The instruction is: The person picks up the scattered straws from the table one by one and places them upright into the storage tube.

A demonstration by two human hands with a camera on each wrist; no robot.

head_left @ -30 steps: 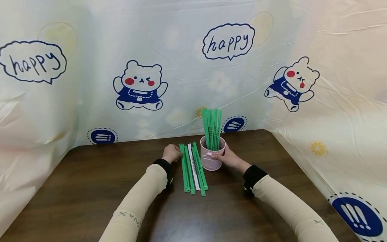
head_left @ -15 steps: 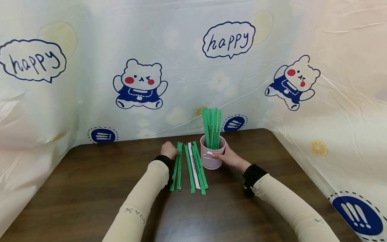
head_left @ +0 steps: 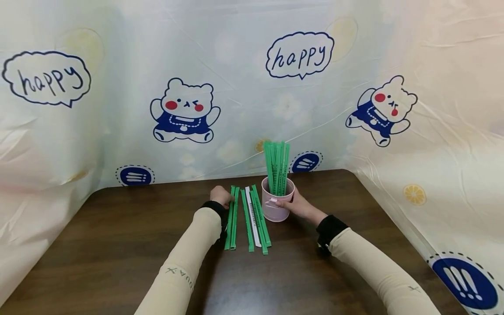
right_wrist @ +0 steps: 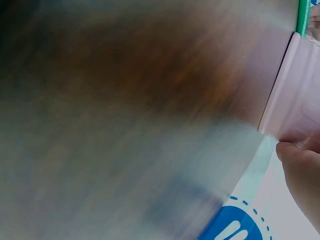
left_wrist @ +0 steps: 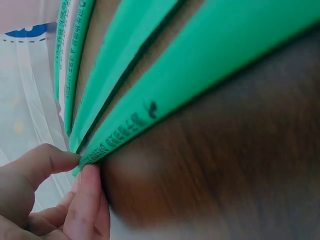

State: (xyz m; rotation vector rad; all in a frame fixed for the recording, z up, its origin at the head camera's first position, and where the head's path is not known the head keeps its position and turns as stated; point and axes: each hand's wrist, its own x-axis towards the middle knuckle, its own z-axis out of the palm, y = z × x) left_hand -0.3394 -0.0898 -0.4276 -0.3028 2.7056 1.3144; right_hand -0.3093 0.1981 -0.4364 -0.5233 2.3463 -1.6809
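Two bubbles (head_left: 300, 55) we read as “happy” show beyond the left hand (head_left: 221, 196), pinching a printed green strip (left_wrist: 131, 124), and right hand (head_left: 301, 206), gripping the pink bucket (head_left: 274, 214).

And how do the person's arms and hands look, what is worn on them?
The left sleeve and right sleeve are cream with dark marks, including lettering on the left. The wrist bands are black. The left hand and right hand are bare.
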